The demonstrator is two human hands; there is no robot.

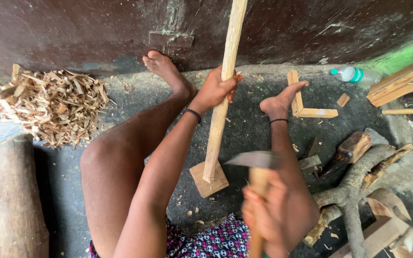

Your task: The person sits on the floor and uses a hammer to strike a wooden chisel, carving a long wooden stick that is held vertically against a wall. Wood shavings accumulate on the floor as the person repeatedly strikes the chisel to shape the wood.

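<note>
My left hand [217, 88] grips a long pale wooden stick [222, 95] that stands tilted, its lower end on a small square wooden block [208, 183] on the dark floor. My right hand [264, 215] is closed on the wooden handle of a hatchet [254, 161], whose metal blade is blurred just right of the stick's lower part. I sit on the floor with my bare legs on either side of the block.
A pile of wood shavings [53, 106] lies at the left, beside a thick log [6, 196]. At the right are an L-shaped wooden piece [307, 107], a plastic bottle [357, 75], planks [402, 83], a forked branch [354, 186] and offcuts. A dark wall [96, 28] runs behind.
</note>
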